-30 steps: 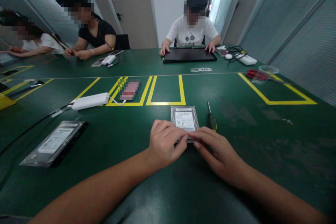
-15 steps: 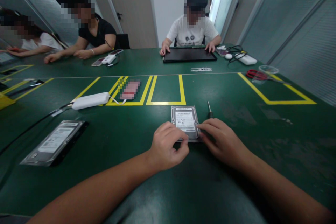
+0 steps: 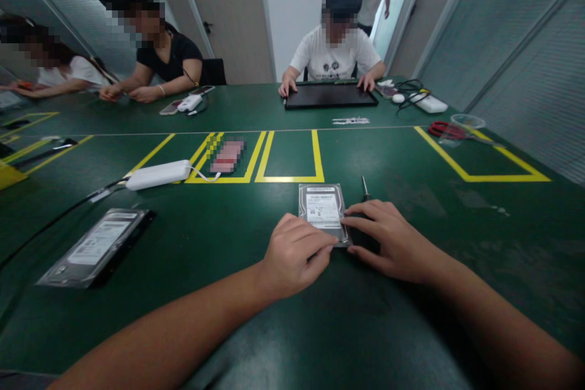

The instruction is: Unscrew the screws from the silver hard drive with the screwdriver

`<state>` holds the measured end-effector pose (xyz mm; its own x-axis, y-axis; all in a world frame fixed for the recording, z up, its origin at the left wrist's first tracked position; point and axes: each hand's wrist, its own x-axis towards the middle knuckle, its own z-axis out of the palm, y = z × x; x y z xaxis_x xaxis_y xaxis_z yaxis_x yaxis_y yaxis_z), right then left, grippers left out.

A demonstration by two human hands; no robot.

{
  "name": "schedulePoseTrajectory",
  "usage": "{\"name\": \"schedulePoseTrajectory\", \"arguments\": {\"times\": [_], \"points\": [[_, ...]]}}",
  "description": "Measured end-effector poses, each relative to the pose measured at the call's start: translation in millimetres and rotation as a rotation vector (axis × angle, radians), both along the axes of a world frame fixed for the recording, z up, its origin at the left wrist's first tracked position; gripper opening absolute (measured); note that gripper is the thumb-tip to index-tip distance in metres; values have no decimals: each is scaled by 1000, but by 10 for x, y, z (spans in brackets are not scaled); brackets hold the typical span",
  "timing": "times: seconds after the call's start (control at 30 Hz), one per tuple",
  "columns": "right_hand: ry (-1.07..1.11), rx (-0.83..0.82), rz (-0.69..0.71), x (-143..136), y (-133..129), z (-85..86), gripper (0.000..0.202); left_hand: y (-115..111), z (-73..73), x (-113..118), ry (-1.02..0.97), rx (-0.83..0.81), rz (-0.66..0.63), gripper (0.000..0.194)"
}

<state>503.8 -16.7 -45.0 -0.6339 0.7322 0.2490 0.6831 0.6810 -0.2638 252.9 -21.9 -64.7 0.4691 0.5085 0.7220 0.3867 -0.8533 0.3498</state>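
Observation:
A hard drive [image 3: 322,204] with a white label lies on the green table in front of me. My left hand [image 3: 299,253] covers its near left part. Thumb and forefinger are pinched together at the drive's near edge, and what is between the tips is too small to name. My right hand [image 3: 388,237] rests at the drive's right side, fingers apart, the fingertips against its edge. Just beyond the right hand is a screwdriver [image 3: 365,189], its metal shaft pointing away and its dark handle partly hidden by the fingers.
To the left lies a second hard drive [image 3: 98,244] in a clear bag. Behind it are a white power strip [image 3: 158,175] and a pink phone [image 3: 227,156] on a cable. Across the table a person handles a black screen panel [image 3: 329,95]. Red-handled pliers [image 3: 445,130] lie at right.
My left hand's pinched fingertips have moved slightly right along the drive's near edge. My right fingers have spread a little. A person has come into view at the back.

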Motion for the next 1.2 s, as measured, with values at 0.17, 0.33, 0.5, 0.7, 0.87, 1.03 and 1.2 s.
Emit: {"name": "schedulePoseTrajectory", "arguments": {"times": [0.17, 0.33, 0.5, 0.7, 0.87, 1.03, 1.2], "points": [[-23, 15, -1, 16, -1, -8, 45, -2, 13, 4, 42, 17, -16, 8], [-17, 8, -4, 34, 11, -30, 46, -16, 39, 41, 49, 19, -42, 9], [-16, 5, 0, 39, 14, -41, 46, -23, 63, 65, 55, 5, -51, 10], [20, 14, 0, 33, 4, -30, 44, -8, 104, 57, 69, 10, -55, 11], [-5, 13, -4, 44, 7, -26, 46, 22, 138, 54, 104, -5, -47, 9], [11, 8, -11, 48, 6, -7, 47, 32, 170, 62, 82, -61, -41, 9], [29, 6, -4, 38, 1, -7, 46, 38, 166, 95, 61, -65, -84, 12]]}}
